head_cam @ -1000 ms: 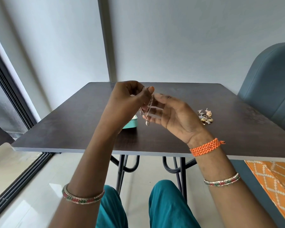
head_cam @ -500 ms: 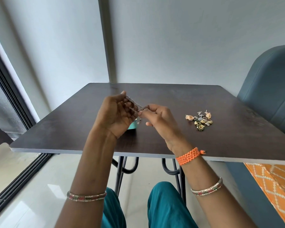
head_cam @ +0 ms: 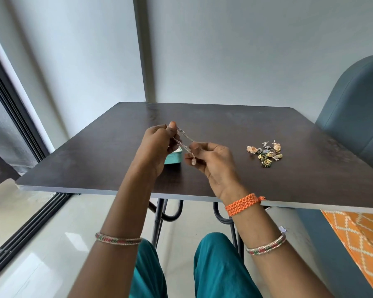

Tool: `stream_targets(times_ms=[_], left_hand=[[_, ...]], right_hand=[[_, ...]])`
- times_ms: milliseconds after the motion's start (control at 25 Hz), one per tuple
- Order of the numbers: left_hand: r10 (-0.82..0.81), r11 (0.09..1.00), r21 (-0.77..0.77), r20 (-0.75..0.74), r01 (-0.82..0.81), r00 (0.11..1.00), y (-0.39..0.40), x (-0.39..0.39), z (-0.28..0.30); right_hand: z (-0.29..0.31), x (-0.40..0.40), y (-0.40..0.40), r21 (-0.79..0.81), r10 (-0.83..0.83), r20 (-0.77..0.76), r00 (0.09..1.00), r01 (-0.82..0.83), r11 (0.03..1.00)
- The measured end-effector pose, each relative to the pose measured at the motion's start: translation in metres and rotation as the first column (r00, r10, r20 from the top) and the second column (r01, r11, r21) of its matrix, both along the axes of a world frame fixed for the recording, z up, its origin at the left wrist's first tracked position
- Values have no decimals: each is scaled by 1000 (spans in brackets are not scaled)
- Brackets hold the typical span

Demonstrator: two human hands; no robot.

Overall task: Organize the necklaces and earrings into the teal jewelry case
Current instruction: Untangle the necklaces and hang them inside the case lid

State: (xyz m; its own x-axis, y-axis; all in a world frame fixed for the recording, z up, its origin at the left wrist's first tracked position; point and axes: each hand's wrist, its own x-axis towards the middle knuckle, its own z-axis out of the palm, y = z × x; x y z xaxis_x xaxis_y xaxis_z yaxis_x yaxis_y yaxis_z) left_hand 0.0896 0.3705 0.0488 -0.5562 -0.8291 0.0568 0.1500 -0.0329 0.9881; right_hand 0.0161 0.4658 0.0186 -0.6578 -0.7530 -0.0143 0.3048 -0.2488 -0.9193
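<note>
Necklace (head_cam: 184, 140) stretched between two raised hands above the counter (head_cam: 224, 125). The left hand (head_cam: 157, 147) pinches one end of the chain between thumb and fingers at upper left; the right hand (head_cam: 213, 162) pinches the other end lower down, so the two strands run taut and side by side. A small pendant (head_cam: 193, 161) hangs free just beside the right fingertips. Holding the chain taut probably keeps it untangled and doubled, short enough to lay into a small compartment. The teal case (head_cam: 172, 159) sits on the counter directly behind and below the left hand, mostly hidden by it; whether its lid is open cannot be told with certainty. Its place close under the hands suits a short lowering move. The earrings (head_cam: 265, 152) lie in a loose heap on the counter, well to the right of the hands and apart from the case, and appear untouched, so that part of the task remains.
</note>
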Motion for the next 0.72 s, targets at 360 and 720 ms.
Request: stream_targets(times_ms=[360,720], left_hand=[[75,981,192,-203,-35,976,-4,-11,-6],[-28,982,-184,60,39,998,-29,-8,3]], right_hand=[[-9,-1,-15,165,168,-233,958,-131,978],[28,-35,-22,250,170,-525,834,-39,967]])
